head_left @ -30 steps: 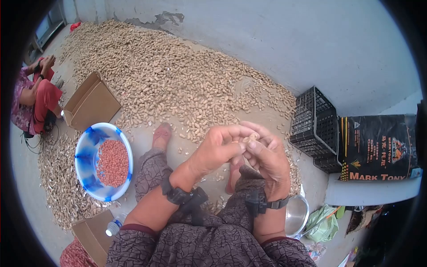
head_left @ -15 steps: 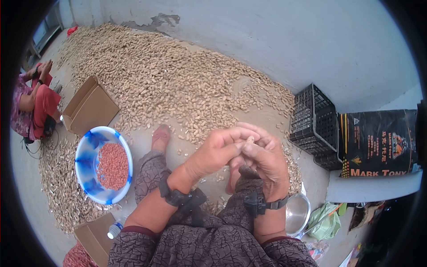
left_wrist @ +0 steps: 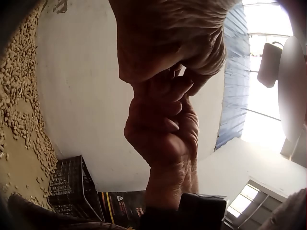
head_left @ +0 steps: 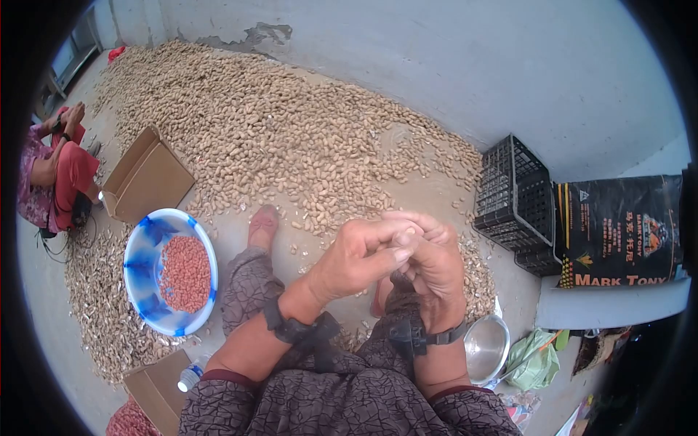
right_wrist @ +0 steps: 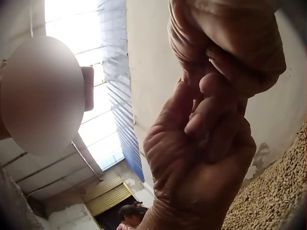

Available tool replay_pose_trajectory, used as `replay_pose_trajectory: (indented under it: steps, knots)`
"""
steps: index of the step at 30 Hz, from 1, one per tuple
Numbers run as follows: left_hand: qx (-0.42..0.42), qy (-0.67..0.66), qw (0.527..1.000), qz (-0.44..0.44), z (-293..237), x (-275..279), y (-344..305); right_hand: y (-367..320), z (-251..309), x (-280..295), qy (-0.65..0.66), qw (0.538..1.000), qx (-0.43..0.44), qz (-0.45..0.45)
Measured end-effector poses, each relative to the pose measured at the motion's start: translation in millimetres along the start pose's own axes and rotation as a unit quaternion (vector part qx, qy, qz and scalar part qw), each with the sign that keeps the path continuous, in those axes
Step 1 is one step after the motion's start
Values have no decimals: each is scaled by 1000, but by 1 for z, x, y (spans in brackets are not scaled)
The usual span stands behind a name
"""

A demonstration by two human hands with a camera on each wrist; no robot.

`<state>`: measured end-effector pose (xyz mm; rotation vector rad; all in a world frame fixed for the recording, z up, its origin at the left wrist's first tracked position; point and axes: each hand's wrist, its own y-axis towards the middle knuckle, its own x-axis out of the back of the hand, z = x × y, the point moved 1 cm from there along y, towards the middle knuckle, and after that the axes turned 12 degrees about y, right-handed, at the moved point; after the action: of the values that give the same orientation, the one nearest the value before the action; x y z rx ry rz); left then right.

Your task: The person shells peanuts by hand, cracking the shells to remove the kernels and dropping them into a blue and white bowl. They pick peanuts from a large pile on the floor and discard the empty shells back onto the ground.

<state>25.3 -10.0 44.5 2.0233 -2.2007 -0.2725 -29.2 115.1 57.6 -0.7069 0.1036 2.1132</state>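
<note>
My left hand [head_left: 361, 253] and right hand [head_left: 441, 265] meet in front of my lap, fingers curled and thumbs pressed together at the tips. They pinch a peanut between them, which the thumbs and fingers now cover. In the left wrist view, the right hand [left_wrist: 165, 136] shows below the left, their fingertips touching. A large heap of unshelled peanuts [head_left: 291, 134] spreads over the floor ahead. To the left stands a blue-and-white basin [head_left: 138, 294] holding reddish shelled peanuts [head_left: 187, 272].
Empty shells [head_left: 105, 309] litter the floor around the basin. A cardboard box [head_left: 149, 178] stands behind it, near another seated person [head_left: 62, 167]. At right are a black crate [head_left: 512, 196], a black printed sack [head_left: 618, 232], a metal bowl [head_left: 487, 349] and a green bag [head_left: 534, 360].
The peanut was visible between the fingertips and is now covered. My left thumb has moved over the right thumb, and the right hand has turned slightly inward.
</note>
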Motion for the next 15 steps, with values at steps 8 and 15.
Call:
replay_pose_trajectory:
  steps: [8,15]
  knots:
    - [-2,-85,996,1,-4,0,0,4,1,2,38,999,-13,6]
    - [-8,-80,997,-7,-3,-2,2,4,0,-5,-6,1000,-2,-17]
